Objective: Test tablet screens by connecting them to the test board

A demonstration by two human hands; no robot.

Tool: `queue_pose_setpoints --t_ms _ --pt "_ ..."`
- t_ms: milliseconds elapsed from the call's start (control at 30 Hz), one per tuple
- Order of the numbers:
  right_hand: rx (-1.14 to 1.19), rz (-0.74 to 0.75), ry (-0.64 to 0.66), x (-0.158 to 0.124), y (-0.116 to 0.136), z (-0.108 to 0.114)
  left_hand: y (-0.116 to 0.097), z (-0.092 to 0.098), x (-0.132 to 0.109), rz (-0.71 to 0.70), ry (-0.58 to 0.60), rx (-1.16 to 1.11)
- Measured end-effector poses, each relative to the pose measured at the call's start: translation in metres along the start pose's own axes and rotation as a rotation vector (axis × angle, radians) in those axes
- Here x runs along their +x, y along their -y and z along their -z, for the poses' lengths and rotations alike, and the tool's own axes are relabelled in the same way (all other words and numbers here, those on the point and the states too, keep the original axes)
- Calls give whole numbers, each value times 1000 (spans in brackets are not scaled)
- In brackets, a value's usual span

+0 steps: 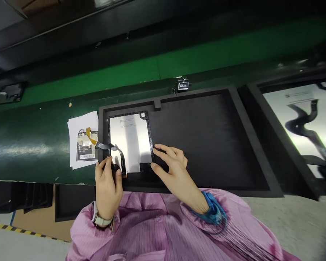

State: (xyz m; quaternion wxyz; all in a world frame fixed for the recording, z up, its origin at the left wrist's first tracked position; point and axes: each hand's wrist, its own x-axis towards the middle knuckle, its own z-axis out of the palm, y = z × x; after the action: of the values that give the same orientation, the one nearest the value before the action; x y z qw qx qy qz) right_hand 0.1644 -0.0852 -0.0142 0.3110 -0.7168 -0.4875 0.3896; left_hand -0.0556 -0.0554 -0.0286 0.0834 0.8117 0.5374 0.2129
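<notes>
A tablet screen assembly (132, 141) lies with its silvery back up in the left part of a black foam tray (206, 141). Its dark frame runs along the edges, and a flat ribbon cable (104, 145) reaches out over the tray's left rim. My left hand (108, 185) is closed around the assembly's lower left corner, thumb and fingers on its edge. Along the right edge, my right hand (176, 172) touches the frame with its fingertips, fingers stretched and apart. Beyond the left rim, a tablet's inner part with a label (87, 154) rests on white paper sheets (83, 121).
Another foam tray with a silvery panel (315, 123) and dark cables stands at the right. A small counter device (183, 85) sits behind the middle tray. A dark part (11, 93) lies at the far left of the green bench (29, 141). Black trays (74, 203) are below.
</notes>
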Motion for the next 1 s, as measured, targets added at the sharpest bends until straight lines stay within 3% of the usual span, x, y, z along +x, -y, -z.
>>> queue_pose_setpoints --t_ms 200,467,633,800,833,933,1000 --pt "226 -72 -77 3 3 -7 1 -2 -2 14 13 -11" --pt "604 -307 83 33 9 17 10 -2 -4 -5 15 -55" --pt "634 -161 113 34 31 29 16 1 -4 42 38 -149" --pt "488 181 77 20 72 10 29 33 8 224 214 -414" --pt "452 246 90 18 81 3 30 41 14 274 193 -483" --pt "384 394 159 17 103 -18 29 62 39 331 -144 -773" --pt "344 481 203 16 108 -30 25 71 57 305 -266 -987"
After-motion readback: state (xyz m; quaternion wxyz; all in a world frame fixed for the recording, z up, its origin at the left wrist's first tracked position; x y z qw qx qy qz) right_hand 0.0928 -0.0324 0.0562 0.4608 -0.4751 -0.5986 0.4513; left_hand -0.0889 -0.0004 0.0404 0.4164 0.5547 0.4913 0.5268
